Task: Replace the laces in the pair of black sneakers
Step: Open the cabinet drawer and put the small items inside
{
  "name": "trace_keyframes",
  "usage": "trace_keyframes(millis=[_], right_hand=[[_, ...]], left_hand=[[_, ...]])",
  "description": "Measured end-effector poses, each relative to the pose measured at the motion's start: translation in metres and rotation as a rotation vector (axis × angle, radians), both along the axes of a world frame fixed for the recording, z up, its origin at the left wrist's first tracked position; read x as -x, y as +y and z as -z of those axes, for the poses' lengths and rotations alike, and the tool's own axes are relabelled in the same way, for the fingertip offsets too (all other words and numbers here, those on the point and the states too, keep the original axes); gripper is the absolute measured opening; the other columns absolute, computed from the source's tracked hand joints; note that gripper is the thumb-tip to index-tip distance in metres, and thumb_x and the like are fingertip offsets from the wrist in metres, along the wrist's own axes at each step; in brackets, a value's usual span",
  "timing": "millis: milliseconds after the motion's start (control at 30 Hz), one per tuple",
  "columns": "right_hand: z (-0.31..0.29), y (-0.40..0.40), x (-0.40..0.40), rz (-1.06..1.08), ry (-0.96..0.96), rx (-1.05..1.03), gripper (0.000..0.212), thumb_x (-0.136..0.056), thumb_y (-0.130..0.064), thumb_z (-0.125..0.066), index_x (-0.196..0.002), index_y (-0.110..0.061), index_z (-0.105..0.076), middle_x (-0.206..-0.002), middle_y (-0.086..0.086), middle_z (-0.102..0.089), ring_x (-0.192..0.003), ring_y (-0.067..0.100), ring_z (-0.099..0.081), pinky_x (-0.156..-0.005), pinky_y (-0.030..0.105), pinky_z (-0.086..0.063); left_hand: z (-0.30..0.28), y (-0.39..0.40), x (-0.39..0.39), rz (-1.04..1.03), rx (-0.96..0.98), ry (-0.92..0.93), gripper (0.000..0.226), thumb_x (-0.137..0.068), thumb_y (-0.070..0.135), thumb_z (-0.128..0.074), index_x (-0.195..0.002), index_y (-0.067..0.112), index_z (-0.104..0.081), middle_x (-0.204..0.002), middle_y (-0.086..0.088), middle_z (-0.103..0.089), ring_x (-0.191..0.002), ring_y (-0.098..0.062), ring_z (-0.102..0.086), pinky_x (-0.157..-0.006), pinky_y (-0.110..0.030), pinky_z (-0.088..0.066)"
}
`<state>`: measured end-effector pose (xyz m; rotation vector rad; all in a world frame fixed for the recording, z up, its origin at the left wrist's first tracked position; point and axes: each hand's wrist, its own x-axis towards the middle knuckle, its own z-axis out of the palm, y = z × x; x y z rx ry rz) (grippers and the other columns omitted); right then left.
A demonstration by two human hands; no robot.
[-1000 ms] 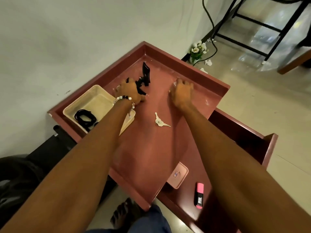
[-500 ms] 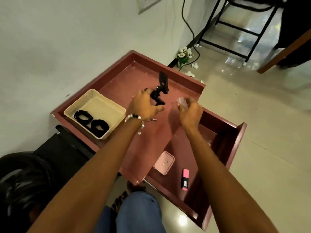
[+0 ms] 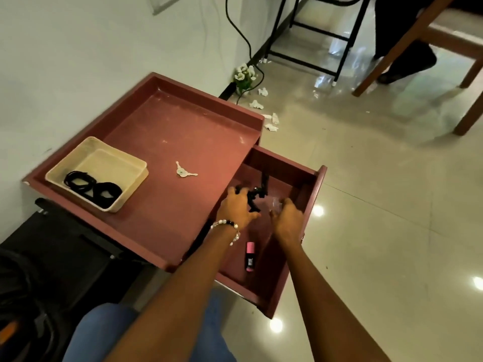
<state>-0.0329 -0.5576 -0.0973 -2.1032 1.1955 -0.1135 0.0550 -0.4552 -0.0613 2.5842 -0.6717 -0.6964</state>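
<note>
Over the open drawer [image 3: 312, 189], the left hand [image 3: 236, 209] grips a small black stand [image 3: 257, 194] while the right hand [image 3: 287, 218] beside it pinches a clear wrapper [image 3: 275, 203].

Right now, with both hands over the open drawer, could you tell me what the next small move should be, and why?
Probably set the black stand down in the drawer: the left hand grips it just above the drawer floor. The right hand seems to hold something clear. The laces wait in the cream tray.
</note>
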Motion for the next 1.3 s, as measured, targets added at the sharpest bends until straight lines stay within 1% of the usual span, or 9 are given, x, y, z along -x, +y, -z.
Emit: trace_keyframes(millis=[167, 333, 567, 767, 867, 1000, 1100, 1200, 1300], right_hand=[[0.029, 0.005, -0.01, -0.156, 0.249, 0.033, 0.035, -0.096, -0.003, -0.054, -0.13, -0.006, -0.048, -0.117, 0.02, -0.062, -0.103, 0.035, -0.064, -0.084, 0.041, -0.053], [0.054, 0.01, -0.021, -0.206, 0.359, 0.026, 0.033, -0.095, 0.005, -0.045, -0.128, 0.0, -0.048, -0.12, 0.021, -0.061, -0.109, 0.036, -0.061, -0.088, 0.041, -0.052], [0.068, 0.01, -0.024, -0.261, 0.373, 0.061, 0.038, -0.095, 0.004, -0.048, -0.133, 0.002, -0.045, -0.126, 0.021, -0.058, -0.115, 0.034, -0.056, -0.095, 0.037, -0.048], [0.068, 0.01, -0.016, -0.305, 0.385, 0.029, 0.033, -0.099, -0.005, -0.047, -0.132, 0.0, -0.046, -0.126, 0.019, -0.057, -0.115, 0.033, -0.058, -0.094, 0.035, -0.048], [0.06, 0.007, -0.014, -0.265, 0.389, 0.027, 0.034, -0.097, -0.004, -0.052, -0.13, -0.002, -0.048, -0.126, 0.019, -0.058, -0.114, 0.032, -0.059, -0.095, 0.037, -0.049], [0.03, 0.002, -0.021, -0.071, 0.227, 0.024, 0.029, -0.095, -0.002, -0.055, -0.123, -0.001, -0.058, -0.12, 0.019, -0.063, -0.107, 0.032, -0.063, -0.091, 0.039, -0.052], [0.007, 0.002, -0.036, 0.018, 0.003, 0.058, 0.023, -0.094, -0.004, -0.058, -0.115, -0.002, -0.066, -0.112, 0.016, -0.069, -0.101, 0.03, -0.067, -0.09, 0.037, -0.054], [-0.016, 0.008, -0.054, -0.028, -0.17, 0.053, 0.019, -0.092, -0.006, -0.06, -0.108, -0.003, -0.069, -0.103, 0.014, -0.071, -0.094, 0.028, -0.068, -0.09, 0.04, -0.054], [-0.036, 0.024, -0.076, -0.147, -0.246, 0.034, 0.018, -0.091, -0.009, -0.063, -0.107, -0.006, -0.07, -0.103, 0.01, -0.073, -0.094, 0.025, -0.068, -0.092, 0.038, -0.053]], left_hand=[[0.04, -0.008, -0.006, -0.093, -0.143, -0.005, 0.068, -0.082, 0.038, -0.073, -0.136, 0.012, -0.042, -0.144, -0.019, -0.035, -0.123, -0.04, -0.049, -0.094, -0.047, -0.047], [0.072, -0.008, -0.015, -0.092, -0.237, -0.054, 0.069, -0.085, 0.038, -0.07, -0.139, 0.01, -0.038, -0.142, -0.019, -0.036, -0.125, -0.036, -0.047, -0.09, -0.044, -0.049], [0.083, -0.007, -0.023, -0.077, -0.229, -0.003, 0.067, -0.089, 0.031, -0.068, -0.141, 0.005, -0.034, -0.136, -0.02, -0.043, -0.118, -0.037, -0.053, -0.09, -0.041, -0.047], [0.078, -0.005, -0.02, -0.062, -0.276, 0.03, 0.083, -0.088, 0.039, -0.067, -0.149, 0.009, -0.019, -0.143, -0.021, -0.035, -0.125, -0.035, -0.047, -0.091, -0.041, -0.046], [0.069, -0.005, -0.016, -0.066, -0.266, 0.006, 0.073, -0.089, 0.034, -0.066, -0.145, 0.006, -0.028, -0.14, -0.02, -0.039, -0.122, -0.036, -0.049, -0.088, -0.042, -0.048], [0.042, -0.007, -0.009, -0.021, -0.204, -0.02, 0.042, -0.093, 0.027, -0.061, -0.13, 0.01, -0.05, -0.126, -0.016, -0.053, -0.113, -0.039, -0.056, -0.083, -0.044, -0.05], [0.015, -0.002, -0.012, -0.001, -0.007, -0.016, 0.032, -0.089, 0.035, -0.063, -0.117, 0.019, -0.065, -0.112, -0.01, -0.067, -0.103, -0.034, -0.064, -0.084, -0.04, -0.054], [-0.01, 0.013, -0.02, -0.193, 0.224, -0.083, 0.018, -0.088, 0.028, -0.063, -0.102, 0.021, -0.073, -0.101, -0.006, -0.073, -0.096, -0.029, -0.066, -0.082, -0.035, -0.052], [-0.026, 0.042, -0.037, -0.461, 0.358, -0.09, 0.016, -0.089, 0.02, -0.061, -0.098, 0.016, -0.074, -0.095, -0.01, -0.074, -0.092, -0.03, -0.067, -0.078, -0.033, -0.051]])
